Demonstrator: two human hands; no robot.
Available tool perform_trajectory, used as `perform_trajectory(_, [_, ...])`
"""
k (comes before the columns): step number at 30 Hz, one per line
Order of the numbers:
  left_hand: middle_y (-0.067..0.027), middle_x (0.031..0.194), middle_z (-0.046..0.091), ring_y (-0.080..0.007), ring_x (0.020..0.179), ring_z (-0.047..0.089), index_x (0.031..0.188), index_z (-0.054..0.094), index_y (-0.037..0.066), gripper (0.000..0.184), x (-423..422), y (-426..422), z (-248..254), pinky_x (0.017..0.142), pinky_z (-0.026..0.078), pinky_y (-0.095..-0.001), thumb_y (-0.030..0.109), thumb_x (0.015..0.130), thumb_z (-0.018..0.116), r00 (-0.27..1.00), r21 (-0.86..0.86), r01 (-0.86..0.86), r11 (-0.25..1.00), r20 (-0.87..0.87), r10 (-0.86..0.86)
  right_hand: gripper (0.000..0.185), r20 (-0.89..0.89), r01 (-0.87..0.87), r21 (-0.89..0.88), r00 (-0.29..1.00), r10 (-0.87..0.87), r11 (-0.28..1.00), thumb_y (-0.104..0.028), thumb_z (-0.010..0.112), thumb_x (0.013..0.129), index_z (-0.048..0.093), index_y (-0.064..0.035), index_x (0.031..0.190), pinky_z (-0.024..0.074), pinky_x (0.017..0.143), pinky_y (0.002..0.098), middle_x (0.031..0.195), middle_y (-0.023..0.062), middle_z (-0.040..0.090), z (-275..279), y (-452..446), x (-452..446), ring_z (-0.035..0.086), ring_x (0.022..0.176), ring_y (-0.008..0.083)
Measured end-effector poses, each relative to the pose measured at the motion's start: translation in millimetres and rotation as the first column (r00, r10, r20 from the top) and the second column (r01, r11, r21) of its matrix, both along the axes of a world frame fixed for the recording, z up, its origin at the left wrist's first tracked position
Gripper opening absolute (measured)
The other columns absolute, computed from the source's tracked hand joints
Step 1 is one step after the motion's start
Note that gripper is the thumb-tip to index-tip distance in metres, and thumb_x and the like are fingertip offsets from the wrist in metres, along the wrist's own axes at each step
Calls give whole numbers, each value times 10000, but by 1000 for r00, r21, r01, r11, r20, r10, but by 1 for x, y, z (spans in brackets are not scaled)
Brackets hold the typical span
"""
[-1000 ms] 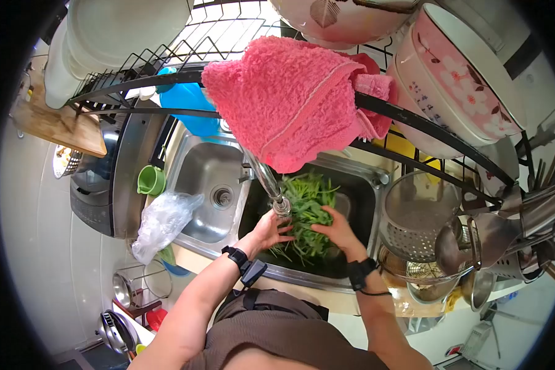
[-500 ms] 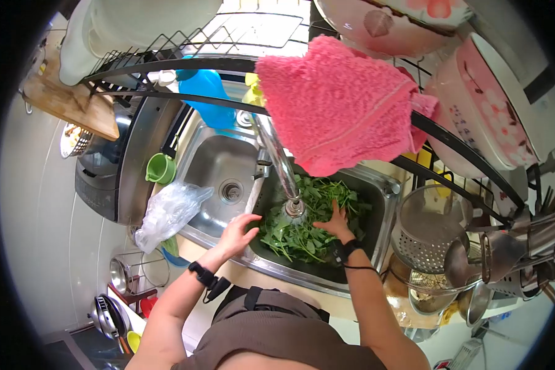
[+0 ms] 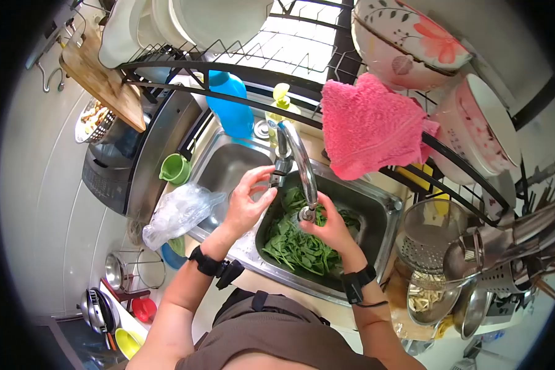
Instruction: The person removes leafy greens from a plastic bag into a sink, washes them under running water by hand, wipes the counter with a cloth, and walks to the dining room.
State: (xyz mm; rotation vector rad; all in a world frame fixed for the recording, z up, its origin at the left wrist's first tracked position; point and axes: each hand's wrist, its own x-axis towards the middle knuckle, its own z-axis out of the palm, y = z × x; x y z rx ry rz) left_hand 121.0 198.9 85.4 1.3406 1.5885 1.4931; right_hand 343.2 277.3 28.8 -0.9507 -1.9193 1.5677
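Observation:
Leafy greens [image 3: 302, 243] lie in a loose heap in the right sink basin [image 3: 369, 216]. My left hand [image 3: 248, 202] is raised beside the faucet handle [image 3: 279, 172], its fingers curved and apart from the thumb; whether the fingertips touch the metal is unclear. Over the greens, my right hand [image 3: 333, 229] is at the end of the curved faucet spout [image 3: 302, 157]. Its thumb and index finger are spread on either side of the nozzle [image 3: 306, 214], and I cannot tell if they touch it. Both wrists wear black straps.
Above the sink runs a black dish rack [image 3: 222, 95] with a pink towel [image 3: 376, 126] hanging from it. A blue bottle [image 3: 231, 105] stands behind the left basin [image 3: 228, 160]. To the left are a green cup [image 3: 175, 169] and a plastic bag [image 3: 182, 213]; strainers [image 3: 431, 228] are at right.
My left hand has moved up and right toward the faucet handle. The right hand has lifted from the greens to the nozzle. The whole view has shifted, showing more of the faucet.

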Motion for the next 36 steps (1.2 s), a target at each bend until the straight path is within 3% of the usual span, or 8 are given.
perform_trajectory(2, [-100, 1266, 559, -212, 1137, 574, 1307, 541, 66, 446, 10, 14, 16, 906, 494, -334, 91, 874, 644, 997, 123, 21, 992, -81, -11, 591, -215, 74, 124, 975, -46, 990, -270, 764, 809, 483, -96, 1299, 452, 897, 364, 1164, 147, 590, 31, -4, -18, 570, 1066, 242])
perform_trajectory(5, [-103, 1284, 555, -220, 1146, 571, 1317, 536, 82, 442, 22, 32, 14, 913, 487, -339, 100, 886, 629, 997, 171, 58, 984, -50, -50, 372, -41, 62, 44, 997, -61, 997, -244, 698, 874, 506, -62, 1136, 487, 735, 362, 915, 127, 648, 48, 1, -32, 633, 828, 222])
perform_trajectory(6, [-105, 1303, 548, -226, 1159, 560, 1323, 536, 97, 437, 27, 35, 14, 913, 484, -352, 122, 895, 621, 997, 159, 59, 985, 36, -66, 282, -26, 116, 331, 993, -113, 937, -252, 642, 919, 471, -47, 1012, 469, 602, 374, 729, 119, 616, 44, 3, -35, 620, 644, 254])
perform_trajectory(15, [-85, 1283, 549, -220, 1180, 535, 1279, 580, 134, 418, 1, 23, -46, 938, 465, -340, 179, 869, 649, 946, -105, 48, 993, -314, -79, 238, -40, 207, 276, 978, -205, 938, -290, 534, 986, 457, -65, 1006, 445, 547, 346, 674, 72, 594, 28, 79, 5, 597, 571, 209])
perform_trajectory(18, [-126, 1276, 554, -314, 1159, 542, 1240, 582, 108, 421, -9, 25, -79, 958, 461, -400, 175, 830, 656, 824, -72, -100, 992, -566, 42, 251, -38, 205, 285, 978, -203, 936, -312, 517, 996, 462, -67, 997, 434, 538, 322, 660, 52, 580, 27, 82, 5, 579, 562, 169])
perform_trajectory(21, [-119, 1206, 602, -307, 1103, 578, 1213, 601, 98, 379, -8, 23, -99, 945, 466, -386, 162, 842, 644, 921, -167, -110, 980, -387, 38, 280, -71, 238, 234, 971, -227, 943, -339, 513, 998, 475, -62, 997, 434, 538, 311, 652, 46, 566, 12, 79, 4, 567, 563, 148])
perform_trajectory(24, [-106, 1136, 645, -271, 1016, 632, 1171, 639, 93, 300, -11, 27, -103, 817, 534, -359, 134, 876, 615, 865, -77, -128, 989, -497, 73, 321, -104, 251, 119, 965, -240, 961, -358, 517, 995, 493, -40, 1019, 436, 538, 304, 643, 42, 546, -19, 82, 3, 556, 560, 137])
perform_trajectory(36, [-125, 1086, 656, -295, 940, 654, 1165, 638, 97, 296, -4, 21, -91, 839, 516, -361, 86, 872, 605, 922, -181, -168, 969, -377, 89, 343, -296, 298, -120, 900, -321, 947, -334, 512, 1000, 524, 2, 1071, 468, 601, 311, 622, 20, 503, -41, 72, -7, 525, 582, 113])
